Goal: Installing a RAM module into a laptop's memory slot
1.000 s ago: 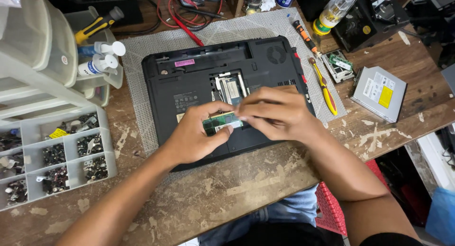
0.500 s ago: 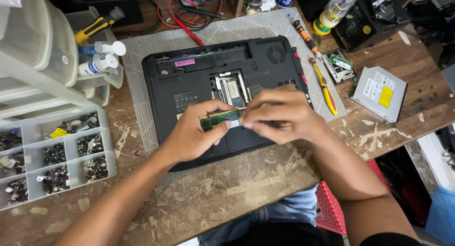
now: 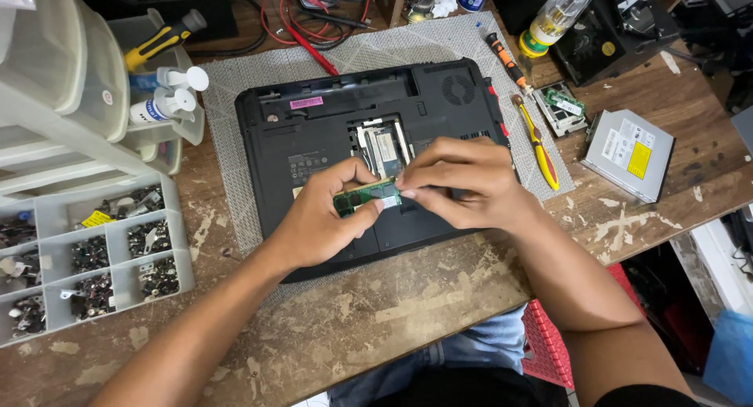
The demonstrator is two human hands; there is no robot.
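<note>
We pinch a small green memory module (image 3: 367, 196) between our left hand (image 3: 325, 219) and right hand (image 3: 463, 179), fingertips closed on its two ends, just above the upturned black laptop (image 3: 314, 132). Beyond lie a yellow screwdriver (image 3: 537, 144) and a silver optical drive (image 3: 630, 154).

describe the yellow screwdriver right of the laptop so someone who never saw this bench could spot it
Start at the black laptop lying upside down on the grey mat. Just off its right edge lies a yellow-handled screwdriver, pointing away from the person. Unlike the smaller orange-and-black screwdriver beyond it, it has a red tip on its long yellow handle.
</note>
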